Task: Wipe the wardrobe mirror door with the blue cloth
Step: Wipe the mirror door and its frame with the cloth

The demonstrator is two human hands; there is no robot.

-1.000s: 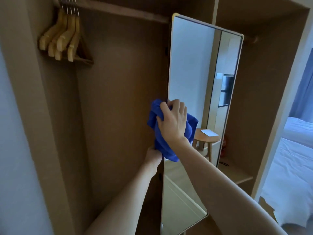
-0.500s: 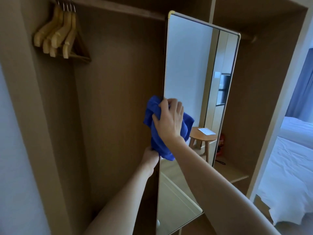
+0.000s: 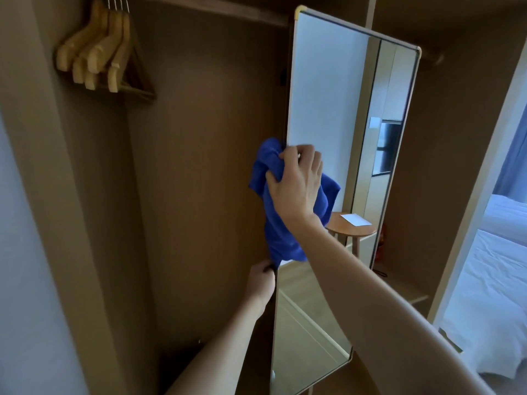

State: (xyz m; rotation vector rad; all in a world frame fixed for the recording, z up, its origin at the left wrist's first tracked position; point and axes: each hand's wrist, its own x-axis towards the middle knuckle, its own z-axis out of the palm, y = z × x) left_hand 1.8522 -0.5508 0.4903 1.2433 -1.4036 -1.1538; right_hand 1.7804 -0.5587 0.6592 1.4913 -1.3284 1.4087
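Right hand (image 3: 296, 183) fingers curled, gripping bunched blue microfibre cloth (image 3: 278, 223), pressed on tall framed wardrobe mirror door (image 3: 328, 95) at its left edge, mid-height

Left hand (image 3: 261, 282) below cloth, fingers wrapped round same edge, steadying door

Risk: door swings if left grip slips under push; cloth overhangs edge, could snag

Versus earlier frame: cloth and hands much as before, view closer

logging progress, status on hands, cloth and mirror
Right hand grips blue cloth at mirror door left edge. Left hand holds door edge below. Nothing in the way.
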